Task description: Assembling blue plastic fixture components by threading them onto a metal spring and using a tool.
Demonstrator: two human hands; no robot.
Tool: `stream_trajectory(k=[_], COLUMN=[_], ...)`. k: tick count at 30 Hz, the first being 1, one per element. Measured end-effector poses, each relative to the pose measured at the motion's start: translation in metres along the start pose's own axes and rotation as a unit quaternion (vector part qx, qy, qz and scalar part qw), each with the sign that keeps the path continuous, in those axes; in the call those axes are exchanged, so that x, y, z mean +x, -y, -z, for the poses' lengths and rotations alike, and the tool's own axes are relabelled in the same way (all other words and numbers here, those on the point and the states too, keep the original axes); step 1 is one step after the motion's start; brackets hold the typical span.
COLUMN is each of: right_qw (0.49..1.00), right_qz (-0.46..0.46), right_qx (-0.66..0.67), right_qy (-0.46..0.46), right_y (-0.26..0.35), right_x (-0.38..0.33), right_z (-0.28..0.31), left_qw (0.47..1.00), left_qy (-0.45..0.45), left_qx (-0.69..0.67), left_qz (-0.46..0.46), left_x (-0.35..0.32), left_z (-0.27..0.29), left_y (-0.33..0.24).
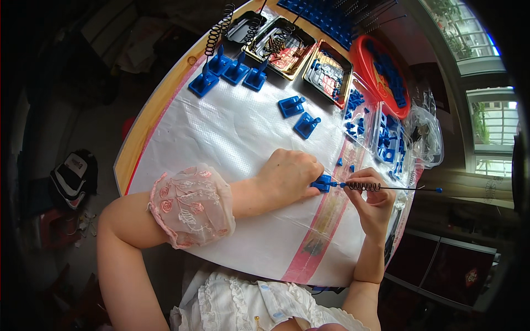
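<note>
Beyond and left of the fingers, four blue bases (237,72) stand on the surface (221,127); tall springs (218,34) rise above them, so these look finished.

The left arm bends sharply at the elbow, its lace sleeve (191,207) pushed up, and the forearm reaches across to the right. The left hand (290,174) lies palm down, fingers curled close round one base (322,183), thumb underneath.

Just beyond these fingers, two bases (298,116) have posts but no rods, so they seem part done. Two loose blue bits (345,165) lie near the fingertips.

The right forearm comes up from the lower edge. The right hand (371,205) faces it, fingers pinched on a spring (365,187) around a black rod (408,189). The rod lies level, one end at the held base; whether it is seated, I cannot tell.

Beyond and right of the fingers, clear trays (377,155) and a red basin (406,113) hold many more blue parts, so plenty seems left.
</note>
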State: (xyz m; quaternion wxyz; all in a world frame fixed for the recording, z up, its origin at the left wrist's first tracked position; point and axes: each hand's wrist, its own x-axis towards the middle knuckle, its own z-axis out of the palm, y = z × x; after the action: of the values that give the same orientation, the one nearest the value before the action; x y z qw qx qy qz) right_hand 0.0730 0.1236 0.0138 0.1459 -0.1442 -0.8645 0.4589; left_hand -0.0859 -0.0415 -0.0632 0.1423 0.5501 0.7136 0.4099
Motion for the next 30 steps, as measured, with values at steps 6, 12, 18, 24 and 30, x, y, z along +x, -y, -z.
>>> stream_trajectory(k=[6,12,18,24,30], right_qw=[1.000,1.000,1.000,1.000,1.000], right_qz=[-0.014,-0.013,-0.007,-0.012,-0.016], right_qx=[0.014,-0.001,0.009,-0.005,-0.010], right_qy=[0.005,0.003,0.001,-0.002,0.003], right_y=[0.0014,0.0029,0.0011,-0.0012,-0.0016], right_x=[0.0013,0.0015,0.0009,0.0000,0.0001], right_z=[0.0000,-0.0020,-0.0023,-0.0027,-0.0047], left_qw=[1.000,1.000,1.000,1.000,1.000], left_qy=[-0.001,0.005,0.014,0.015,0.015], left_qx=[-0.005,0.000,-0.001,-0.004,0.003], left_qz=[-0.011,-0.004,0.006,0.006,0.003], left_x=[-0.0002,0.0002,0.0004,0.0006,0.0004], left_z=[0.0041,0.0036,0.0047,0.0052,0.0045], left_y=[-0.0002,0.0004,-0.0007,-0.0008,0.0004])
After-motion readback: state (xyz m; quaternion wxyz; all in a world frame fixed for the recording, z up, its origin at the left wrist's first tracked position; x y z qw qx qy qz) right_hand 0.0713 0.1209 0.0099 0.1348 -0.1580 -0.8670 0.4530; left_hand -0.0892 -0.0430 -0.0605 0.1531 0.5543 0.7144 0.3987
